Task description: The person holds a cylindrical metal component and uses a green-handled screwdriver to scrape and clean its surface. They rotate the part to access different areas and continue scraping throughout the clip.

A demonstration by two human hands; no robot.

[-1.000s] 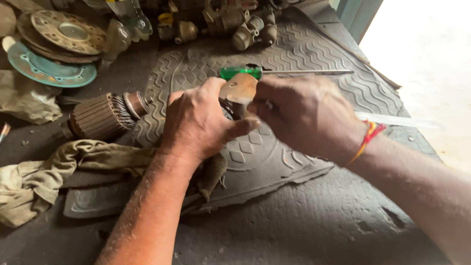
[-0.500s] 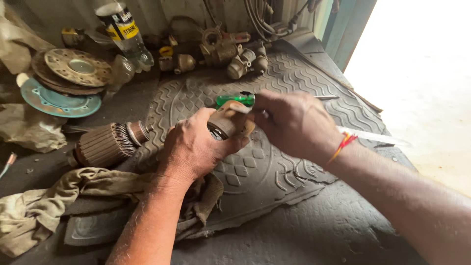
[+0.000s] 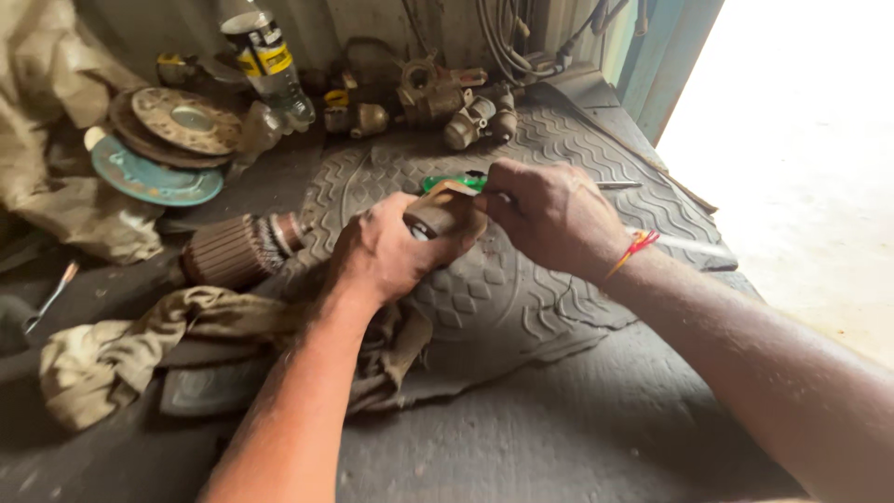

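Observation:
My left hand [image 3: 384,253] grips a small brown cylindrical metal part [image 3: 440,210] and holds it just above a ribbed rubber mat [image 3: 521,307]. My right hand [image 3: 551,216] is closed at the part's right end, fingers pressed against it. What the right fingers pinch is hidden. Just behind both hands a green-handled screwdriver [image 3: 456,180] lies on the mat, its shaft pointing right. A copper-wound motor armature [image 3: 237,250] rests to the left of my left hand.
Dirty rags [image 3: 140,345] lie at the left front. Round metal discs [image 3: 172,126], a plastic bottle [image 3: 265,56], small metal parts [image 3: 470,116] and cables crowd the back. A thin white strip [image 3: 680,244] lies at the mat's right edge.
Both hands have stayed together on the brown part, which has turned slightly between them. The camera has tilted up, showing more of the back clutter.

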